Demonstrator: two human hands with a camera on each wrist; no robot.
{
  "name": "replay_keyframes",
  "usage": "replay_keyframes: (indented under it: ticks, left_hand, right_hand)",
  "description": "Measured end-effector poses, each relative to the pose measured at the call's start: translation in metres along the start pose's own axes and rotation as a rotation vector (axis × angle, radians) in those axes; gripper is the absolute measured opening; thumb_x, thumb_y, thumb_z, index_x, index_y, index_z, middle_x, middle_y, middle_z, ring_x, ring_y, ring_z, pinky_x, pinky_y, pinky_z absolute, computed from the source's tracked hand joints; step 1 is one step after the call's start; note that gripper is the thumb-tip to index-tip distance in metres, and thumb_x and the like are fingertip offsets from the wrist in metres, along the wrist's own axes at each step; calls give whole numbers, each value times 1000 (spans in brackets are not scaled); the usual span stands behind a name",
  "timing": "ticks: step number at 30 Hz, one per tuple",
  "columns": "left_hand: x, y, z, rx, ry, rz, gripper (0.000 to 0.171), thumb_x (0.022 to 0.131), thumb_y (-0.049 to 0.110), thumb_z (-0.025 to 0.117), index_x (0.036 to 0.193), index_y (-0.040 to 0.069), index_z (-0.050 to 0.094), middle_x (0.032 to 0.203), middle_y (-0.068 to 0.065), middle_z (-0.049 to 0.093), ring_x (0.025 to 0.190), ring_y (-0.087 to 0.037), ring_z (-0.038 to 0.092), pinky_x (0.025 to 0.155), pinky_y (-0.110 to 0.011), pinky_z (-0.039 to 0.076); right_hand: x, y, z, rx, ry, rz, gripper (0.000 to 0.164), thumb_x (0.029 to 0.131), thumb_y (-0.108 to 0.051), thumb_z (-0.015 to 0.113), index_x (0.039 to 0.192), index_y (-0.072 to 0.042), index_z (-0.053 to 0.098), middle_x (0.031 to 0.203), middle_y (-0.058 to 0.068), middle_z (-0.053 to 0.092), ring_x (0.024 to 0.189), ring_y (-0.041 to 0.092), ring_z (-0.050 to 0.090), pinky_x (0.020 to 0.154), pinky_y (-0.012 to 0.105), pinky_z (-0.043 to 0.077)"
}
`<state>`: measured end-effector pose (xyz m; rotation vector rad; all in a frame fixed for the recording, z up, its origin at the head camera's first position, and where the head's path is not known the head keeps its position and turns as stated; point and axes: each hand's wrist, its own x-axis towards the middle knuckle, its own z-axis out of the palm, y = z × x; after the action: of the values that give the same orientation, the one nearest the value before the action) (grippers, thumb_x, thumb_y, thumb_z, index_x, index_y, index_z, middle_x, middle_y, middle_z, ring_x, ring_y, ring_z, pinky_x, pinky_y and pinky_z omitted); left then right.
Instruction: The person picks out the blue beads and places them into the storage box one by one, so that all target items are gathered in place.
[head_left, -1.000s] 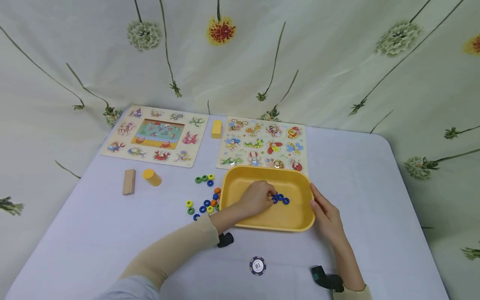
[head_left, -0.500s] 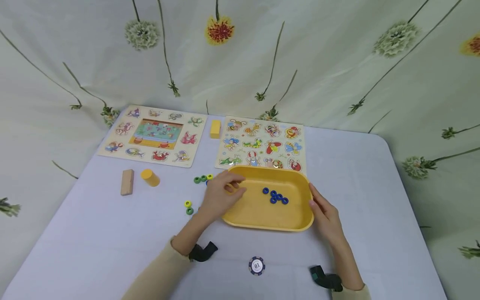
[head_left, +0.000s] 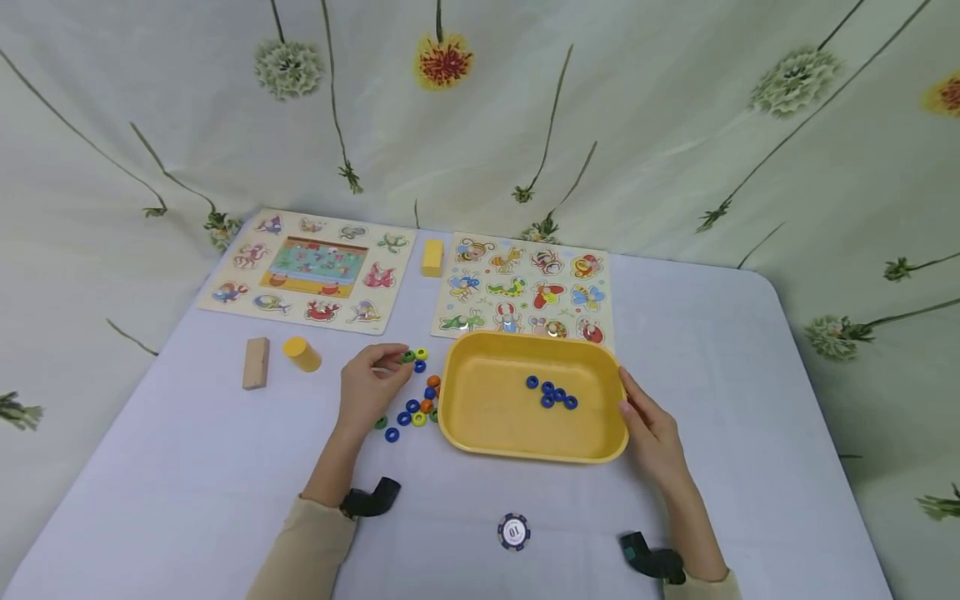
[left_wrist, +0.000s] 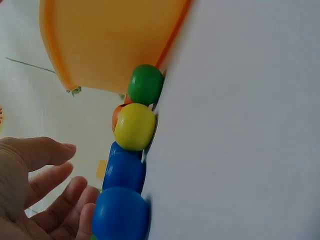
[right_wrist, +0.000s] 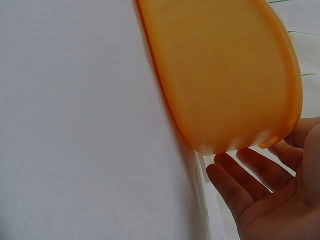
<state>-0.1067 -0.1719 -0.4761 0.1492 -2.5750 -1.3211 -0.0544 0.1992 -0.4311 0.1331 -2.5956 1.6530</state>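
One pale table (head_left: pixel 712 333) | flower-print backdrop (head_left: pixel 660 100) behind | yellow tray (head_left: pixel 487 421) on top

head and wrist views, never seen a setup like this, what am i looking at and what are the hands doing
There is no machine: a person works with two bare hands. The head view comes from a camera worn on the head; each wrist view from one worn on that wrist. On the white table is a yellow tray with blue beads inside. To its left are loose beads in mixed colors, a wooden block and a yellow cylinder; farther back, two picture boards and a yellow block; nearest the person, a round chip. The right hand touches the tray's right end. The left hand is at the loose beads; no bead shows in its grasp in the wrist view.
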Motion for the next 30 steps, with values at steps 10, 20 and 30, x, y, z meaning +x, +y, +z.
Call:
replay_keyframes:
  ticks: [10, 20, 30]
  left_hand:
    - [-1, 8, 11, 181, -55, -86, 29, 75, 28, 69, 101, 14, 65, 86, -1, 56, 77, -14, 50, 68, -25, 43]
    - [-3, 11, 15, 249, -3, -2, 25, 75, 26, 70, 95, 12, 68, 83, -1, 53, 73, -14, 47, 64, -26, 40]
    - [-9, 68, 9, -117, -27, 158, 21, 74, 14, 70, 94, 8, 65, 83, -3, 63, 70, -11, 58, 61, -19, 50]
  right_hand:
    - [1, 9, -1, -13, -22, -22, 42, 93, -9, 42, 135, -10, 37, 138, 5, 38, 128, 16, 33, 93, 4, 26]
    - [1, 12, -1, -19, -25, -13, 42, 94, -13, 42, 136, -15, 36, 139, 2, 37, 127, 8, 33, 92, 4, 27]
    - [0, 3, -2, -21, -25, -3, 42, 93, -9, 42, 135, -9, 37, 138, 8, 38, 127, 10, 34, 92, 4, 27]
